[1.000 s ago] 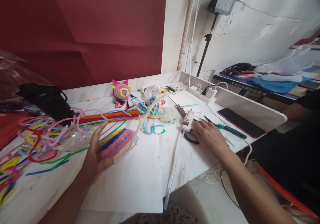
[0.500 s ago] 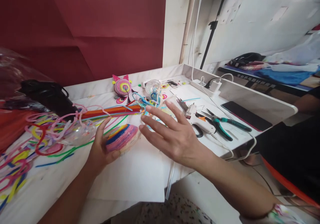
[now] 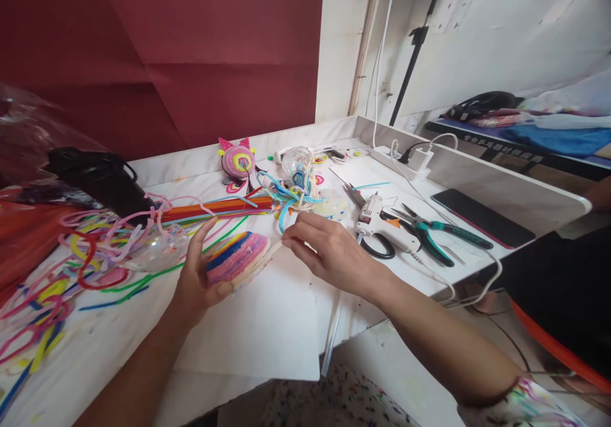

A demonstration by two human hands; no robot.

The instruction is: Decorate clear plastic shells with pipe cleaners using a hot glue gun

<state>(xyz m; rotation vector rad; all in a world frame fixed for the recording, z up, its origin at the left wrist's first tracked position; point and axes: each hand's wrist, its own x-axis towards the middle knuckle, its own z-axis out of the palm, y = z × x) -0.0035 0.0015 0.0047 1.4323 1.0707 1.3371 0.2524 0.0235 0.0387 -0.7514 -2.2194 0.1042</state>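
My left hand (image 3: pixel 196 284) grips a rounded craft piece (image 3: pixel 238 258) wound with bands of yellow, blue, pink and cream pipe cleaner. From its right side a cream pipe cleaner end (image 3: pixel 275 247) stretches to my right hand (image 3: pixel 329 249), whose thumb and fingers pinch it. Beneath the piece lies a white sheet of paper (image 3: pixel 267 344). Just behind are a bundle of orange and red pipe cleaners (image 3: pixel 229 207) and a tangle of blue and cream ones (image 3: pixel 300 188).
Loose coloured pipe cleaners (image 3: pixel 48 306) cover the left side. A pink eared figure (image 3: pixel 239 161) stands at the back. To the right lie a glue gun (image 3: pixel 382 223), pliers (image 3: pixel 429 233), a phone (image 3: pixel 482 217) and a power strip (image 3: pixel 398 161). A person's dark clothing (image 3: pixel 554 300) shows at far right.
My right hand has gone from spread fingers to a pinch on the cream pipe cleaner end beside the craft piece. My left hand still holds the piece. The view has shifted slightly.
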